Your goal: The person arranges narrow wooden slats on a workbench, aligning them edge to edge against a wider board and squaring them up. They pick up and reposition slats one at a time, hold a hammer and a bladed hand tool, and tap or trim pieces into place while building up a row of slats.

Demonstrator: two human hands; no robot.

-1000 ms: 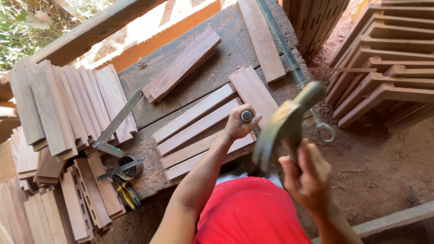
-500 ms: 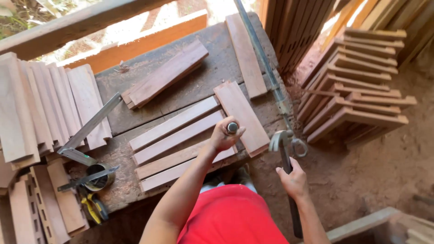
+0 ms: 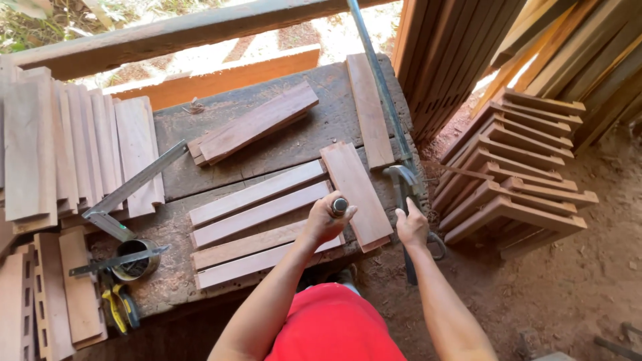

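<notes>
The left hand (image 3: 326,220) is clenched round a short metal punch with a round grey head (image 3: 340,205), held upright over the near end of the reddish-brown wooden slats (image 3: 257,224) laid side by side at the near edge of the worn wooden workbench (image 3: 294,137), presumably to steady it. The right hand (image 3: 411,227) grasps the steel claw hammer (image 3: 401,177). Half a second ago the hammer hung lower beside the bench's right edge; now its head rests level with that edge.

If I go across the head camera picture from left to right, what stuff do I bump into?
Pile of planks → metal square → four slats → left hand → right hand on the hammer → stacked wooden frames.
</notes>
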